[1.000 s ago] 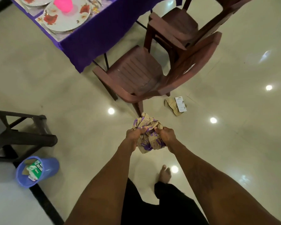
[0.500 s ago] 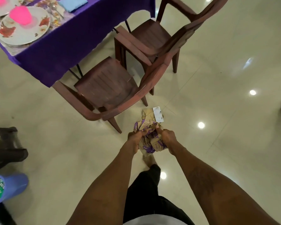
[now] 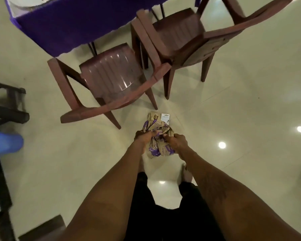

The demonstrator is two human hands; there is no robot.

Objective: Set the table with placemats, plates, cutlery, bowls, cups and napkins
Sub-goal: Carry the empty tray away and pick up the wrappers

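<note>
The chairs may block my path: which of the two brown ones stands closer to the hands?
The left chair, its shiny seat facing the purple tablecloth; the other chair stands farther back, to the right.

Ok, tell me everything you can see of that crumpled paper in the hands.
The crumpled paper is a brown wad, kraft-like, with purple print. It is scrunched into a creased, uneven ball and held above the pale tiled floor, near the closer brown chair. The left hand and right hand grip it from either side, fingers curled into it.
</note>
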